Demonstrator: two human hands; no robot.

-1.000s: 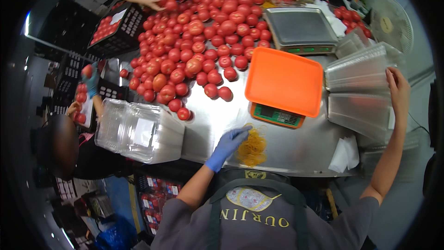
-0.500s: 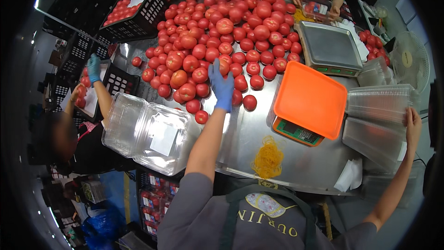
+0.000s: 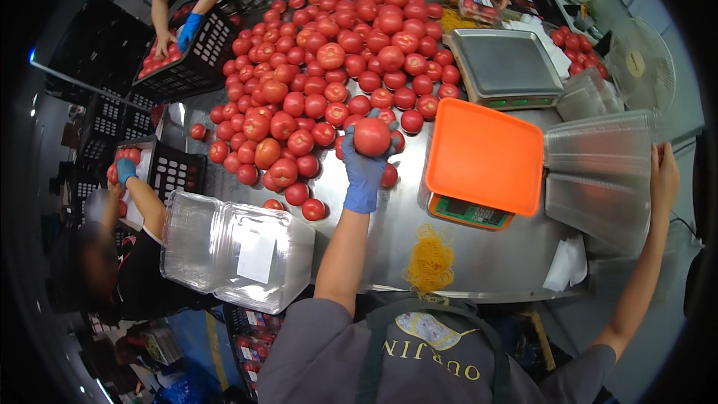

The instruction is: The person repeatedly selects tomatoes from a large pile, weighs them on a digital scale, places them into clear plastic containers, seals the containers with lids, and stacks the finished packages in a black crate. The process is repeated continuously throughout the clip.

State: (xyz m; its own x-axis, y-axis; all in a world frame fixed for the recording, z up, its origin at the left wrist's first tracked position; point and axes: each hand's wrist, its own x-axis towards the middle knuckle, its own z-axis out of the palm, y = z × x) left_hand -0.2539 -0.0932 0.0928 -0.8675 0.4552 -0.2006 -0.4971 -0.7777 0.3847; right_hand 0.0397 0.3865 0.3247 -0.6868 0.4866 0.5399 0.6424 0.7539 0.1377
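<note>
Seemingly picking, the left hand (image 3: 364,173) was wrapped round a tomato (image 3: 372,137) at frame centre, the next move likely needing a gentle grip; the right hand (image 3: 663,179), hold unclear, was beside clear boxes (image 3: 598,203) at far right.

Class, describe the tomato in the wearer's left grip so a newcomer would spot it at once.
On the metal table, find the broad spread of red tomatoes. At its near edge is the wearer's blue-gloved left grip. The tomato sits in it, the one held up while its neighbours lie loose.
</note>
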